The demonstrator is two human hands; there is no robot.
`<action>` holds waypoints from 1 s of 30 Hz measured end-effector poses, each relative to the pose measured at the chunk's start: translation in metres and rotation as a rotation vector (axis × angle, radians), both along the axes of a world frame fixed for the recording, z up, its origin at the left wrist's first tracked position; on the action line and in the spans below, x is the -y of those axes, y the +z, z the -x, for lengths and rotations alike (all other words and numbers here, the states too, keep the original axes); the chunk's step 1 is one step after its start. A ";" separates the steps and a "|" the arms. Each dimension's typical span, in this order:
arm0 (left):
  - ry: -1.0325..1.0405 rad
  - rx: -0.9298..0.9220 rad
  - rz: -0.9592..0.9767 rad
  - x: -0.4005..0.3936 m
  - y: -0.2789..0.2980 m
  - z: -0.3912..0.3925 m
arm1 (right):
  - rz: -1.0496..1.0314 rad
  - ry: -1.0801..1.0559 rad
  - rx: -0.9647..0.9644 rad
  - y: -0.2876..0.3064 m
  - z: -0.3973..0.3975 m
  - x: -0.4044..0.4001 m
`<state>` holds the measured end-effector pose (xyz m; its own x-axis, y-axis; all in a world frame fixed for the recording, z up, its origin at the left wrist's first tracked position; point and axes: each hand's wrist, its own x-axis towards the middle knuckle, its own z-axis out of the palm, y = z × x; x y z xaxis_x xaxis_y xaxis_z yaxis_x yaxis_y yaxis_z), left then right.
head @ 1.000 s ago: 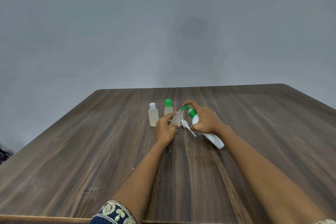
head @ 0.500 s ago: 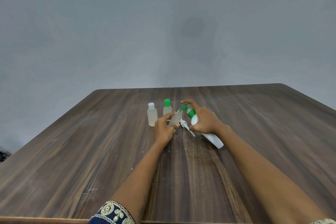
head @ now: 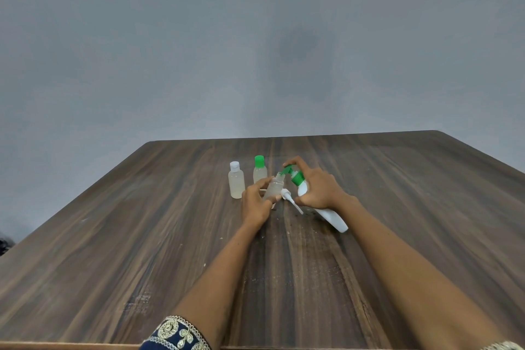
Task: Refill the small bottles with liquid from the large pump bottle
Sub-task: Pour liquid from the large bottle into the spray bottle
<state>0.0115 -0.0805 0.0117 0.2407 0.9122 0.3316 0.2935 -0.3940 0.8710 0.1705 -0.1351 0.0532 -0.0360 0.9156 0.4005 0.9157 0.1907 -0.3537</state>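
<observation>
My right hand [head: 319,189] grips the large white pump bottle [head: 329,214], tilted with its green pump head [head: 294,175] toward the left; a finger rests on the pump top. My left hand [head: 255,202] holds a small open clear bottle [head: 275,187] with its mouth right under the green nozzle. A loose white spray cap with a tube [head: 289,200] lies on the table between my hands. Two more small bottles stand upright behind: one with a white cap [head: 236,183], one with a green cap [head: 260,169].
Everything sits on a dark wooden table [head: 142,236] that ends at a grey wall behind. Small crumbs or droplets dot the wood near the pump bottle's base.
Hands and bottles stay almost where they were. The small bottle's mouth and the green nozzle have drawn slightly closer together.
</observation>
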 end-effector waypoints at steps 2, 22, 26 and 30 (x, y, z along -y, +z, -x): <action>0.001 0.000 -0.001 -0.001 0.001 -0.001 | -0.006 -0.003 0.002 0.001 0.000 0.001; 0.001 -0.007 0.001 -0.001 0.003 0.000 | -0.001 0.003 0.018 0.003 0.000 0.002; -0.003 -0.011 0.003 0.000 0.004 0.001 | 0.008 0.015 0.011 0.003 0.000 0.002; -0.002 -0.012 0.010 0.001 0.002 0.003 | 0.047 -0.003 0.001 0.003 0.000 0.000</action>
<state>0.0081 -0.0817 0.0134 0.2466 0.9149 0.3195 0.3027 -0.3859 0.8715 0.1700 -0.1351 0.0558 -0.0337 0.9334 0.3572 0.9164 0.1715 -0.3617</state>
